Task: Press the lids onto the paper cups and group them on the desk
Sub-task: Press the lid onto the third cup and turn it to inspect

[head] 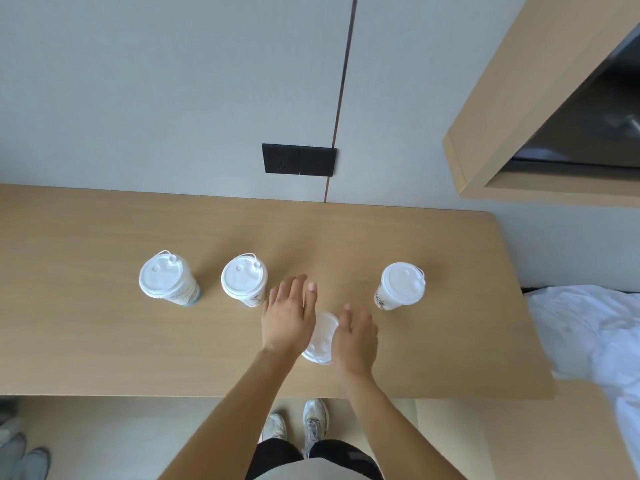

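Desk [104,341]: we log pale wood-grain laminate, matt and smooth. Lids [161,277], [243,276], [401,284], [322,337]: white plastic, smooth, with a faint sheen. Cups [187,296], [254,301], [382,299]: paper, matt, with printed sides. Wall [156,81]: grey panels, flat matt. Socket plate [298,160]: black plastic, satin finish. Shelf [512,98]: we note the same light wood look, matt. Bedding [588,327]: white cloth, creased and soft. Shoes [313,422]: we list grey-white mesh fabric.
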